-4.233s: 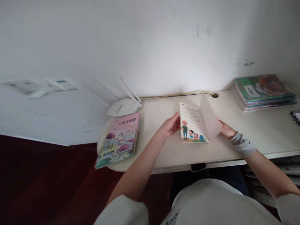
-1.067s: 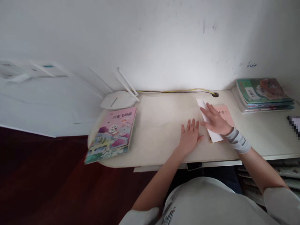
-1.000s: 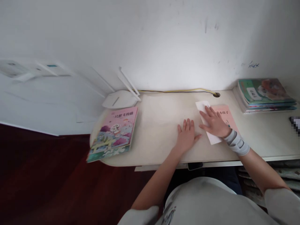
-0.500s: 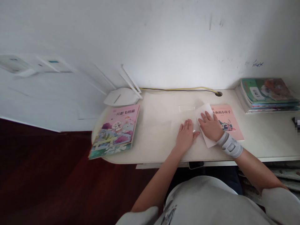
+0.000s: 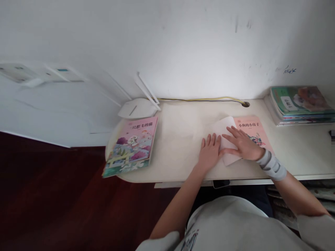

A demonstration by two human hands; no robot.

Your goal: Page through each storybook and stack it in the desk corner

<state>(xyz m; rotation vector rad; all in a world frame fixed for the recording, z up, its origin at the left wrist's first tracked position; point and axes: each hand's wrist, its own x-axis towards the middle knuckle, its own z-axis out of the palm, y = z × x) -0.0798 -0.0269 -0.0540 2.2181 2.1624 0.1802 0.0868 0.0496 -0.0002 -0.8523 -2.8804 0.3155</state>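
Note:
A thin salmon-pink booklet (image 5: 251,127) with a small picture lies flat on the pale desk (image 5: 180,139). A white paper flap (image 5: 225,130) lies over its left part. My right hand (image 5: 242,144) rests flat on that flap and the booklet, fingers stretched out. A grey wrist brace (image 5: 272,164) wraps that wrist. My left hand (image 5: 210,153) lies palm down on the desk just left of the flap, fingers together and straight, touching its edge.
A pink picture book (image 5: 132,146) overhangs the desk's rounded left end. Behind it sits a white router (image 5: 137,108) with antennas. A yellow cable (image 5: 204,99) runs along the wall to a hole. A stack of books (image 5: 298,103) sits at the far right.
Earlier I held the booklet open in both hands. It has since been laid shut on the desk. In the last second my right hand slid right over the white flap; the left stayed flat.

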